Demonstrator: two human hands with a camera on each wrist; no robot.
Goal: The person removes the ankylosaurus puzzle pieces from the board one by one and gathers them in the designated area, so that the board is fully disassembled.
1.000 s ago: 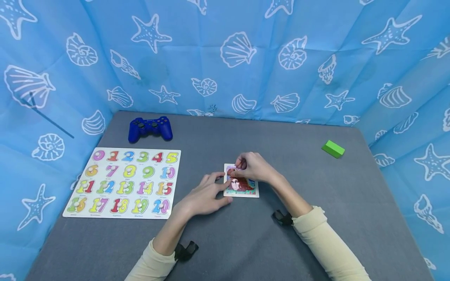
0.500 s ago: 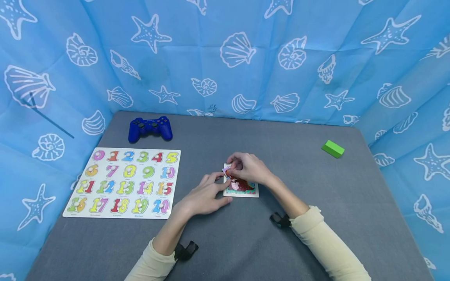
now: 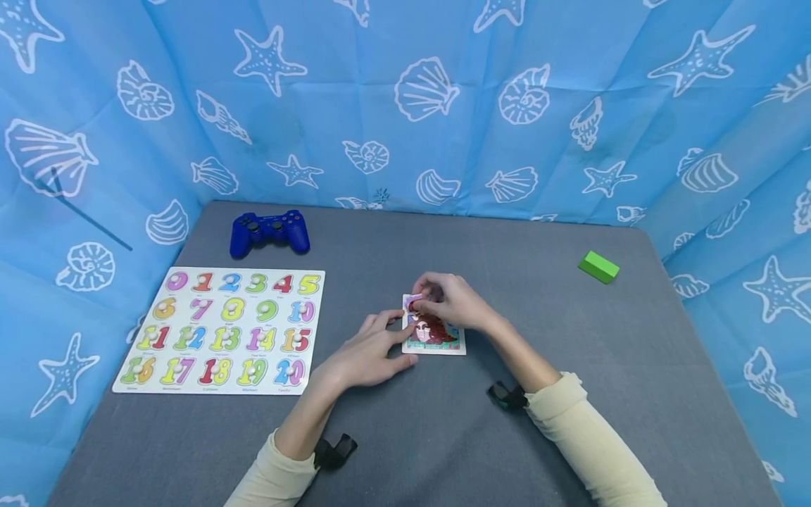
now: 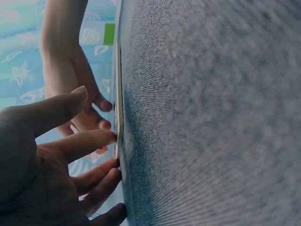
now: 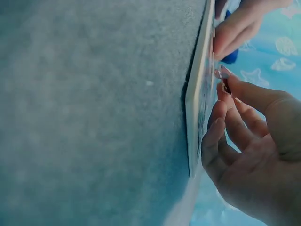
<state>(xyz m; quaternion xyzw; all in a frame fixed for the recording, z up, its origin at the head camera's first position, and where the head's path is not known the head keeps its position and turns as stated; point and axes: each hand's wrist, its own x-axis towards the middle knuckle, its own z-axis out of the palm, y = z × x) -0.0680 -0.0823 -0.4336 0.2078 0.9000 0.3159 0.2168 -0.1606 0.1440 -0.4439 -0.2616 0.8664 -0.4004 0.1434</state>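
Observation:
A small picture puzzle (image 3: 437,345) with a white border lies on the grey table, showing a dark red figure on a colourful ground. My left hand (image 3: 367,354) rests at its left edge, fingers extended, one fingertip (image 4: 110,136) on the board and others by its side. Over the puzzle's upper left part, my right hand (image 3: 455,303) pinches a small puzzle piece (image 5: 226,86) between thumb and fingertips. The right wrist view shows that piece tilted, close over the board's face. My right fingers cover much of the puzzle's upper part.
A number puzzle board (image 3: 218,331) with knobbed pieces lies on the left. Behind it is a blue game controller (image 3: 269,232). A green block (image 3: 598,267) sits at the right. Blue cloth (image 3: 443,155) with shell prints hangs around the table's back and sides.
My right hand slid left with the puzzle piece to the puzzle's upper left corner, then shifted back slightly right. My left hand has stayed at the puzzle's edge.

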